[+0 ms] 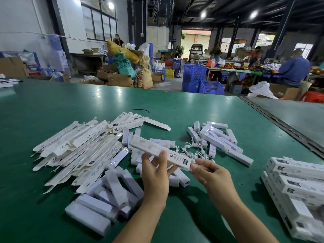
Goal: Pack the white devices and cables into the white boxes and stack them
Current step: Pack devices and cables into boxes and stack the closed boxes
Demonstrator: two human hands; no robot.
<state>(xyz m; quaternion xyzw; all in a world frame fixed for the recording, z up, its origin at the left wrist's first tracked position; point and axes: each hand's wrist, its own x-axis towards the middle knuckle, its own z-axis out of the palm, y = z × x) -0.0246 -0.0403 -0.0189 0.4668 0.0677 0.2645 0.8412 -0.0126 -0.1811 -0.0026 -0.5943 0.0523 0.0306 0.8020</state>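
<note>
Starting with the biggest thing, we see the green table that everything lies on. On its left is a big messy heap of flat boxes, not folded up yet and close enough for us to grab one. Near the right edge sits the stack of full boxes, laid in neat rows, so we think done ones go there. Far on the right of the middle lies a pile of white devices. On the near left is a pile of short white sleeves. In the middle is a small tangle of white cables.

Just above the cables we hold one long white box in the air, with its left end farther away. Our left hand curls round its middle, thumb on top, to keep it steady. Our right hand pinches the right end with thumb and fingertips. We think it is closing the end flap, but the flap is too small to tell.

Bare green table lies between our hands and the stack, so the way there looks free. The cables and sleeves lie right under our hands, so we could bump them if we drop low.
</note>
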